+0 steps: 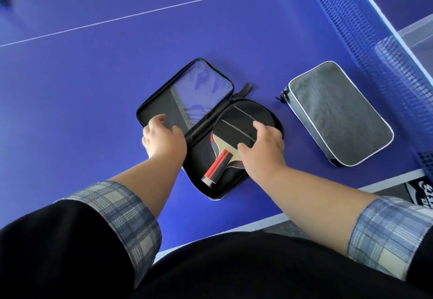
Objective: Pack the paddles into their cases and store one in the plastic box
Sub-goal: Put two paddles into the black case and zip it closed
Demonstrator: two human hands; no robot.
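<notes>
A black zip case [187,97] lies unzipped and spread flat on the blue table-tennis table. A paddle [236,130] with black rubber and a red-and-black handle rests in the case's right half, handle towards me. My right hand [262,149] lies on the paddle's blade edge, fingers spread over it. My left hand [162,138] grips the near edge of the case's left flap. A second case [339,113], grey with white piping, lies zipped to the right. A clear plastic box [414,34] shows beyond the net at the upper right.
The blue net [375,41] runs diagonally along the right side, close to the grey case. The table's white edge [269,221] is just in front of my body. A white centre line [150,13] crosses the far table surface.
</notes>
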